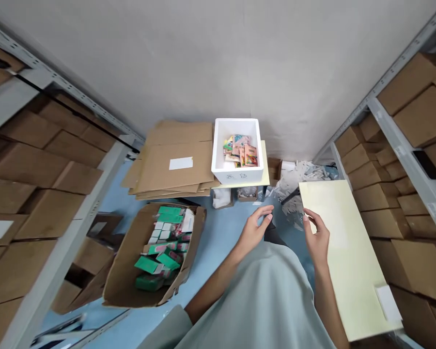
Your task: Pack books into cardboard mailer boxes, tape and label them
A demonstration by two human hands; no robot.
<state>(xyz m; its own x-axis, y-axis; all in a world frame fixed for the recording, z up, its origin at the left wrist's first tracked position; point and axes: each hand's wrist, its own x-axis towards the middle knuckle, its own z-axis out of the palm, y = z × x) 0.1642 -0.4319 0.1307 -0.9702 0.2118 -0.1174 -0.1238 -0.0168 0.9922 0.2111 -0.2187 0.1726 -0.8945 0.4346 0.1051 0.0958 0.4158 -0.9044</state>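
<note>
My left hand point(254, 228) hovers in front of my body with nothing in it, its fingers bent and apart from the thumb. Over the left edge of a pale yellow table point(337, 232) is my right hand point(317, 233), also bare, with thumb and fingers parted. Ahead of me a white foam box point(236, 175) holds small colourful packets point(241, 150). On the floor to the left, an open carton point(127, 276) contains several small green and white boxes point(170, 215). Neither hand touches these containers.
Flattened cardboard cartons point(183, 138) lie stacked left of the foam box. Racks of brown boxes line the left point(32, 165) and right point(381, 189). White scraps point(298, 182) heap on the floor at the back right. A small white box point(388, 303) sits on the yellow table's near corner.
</note>
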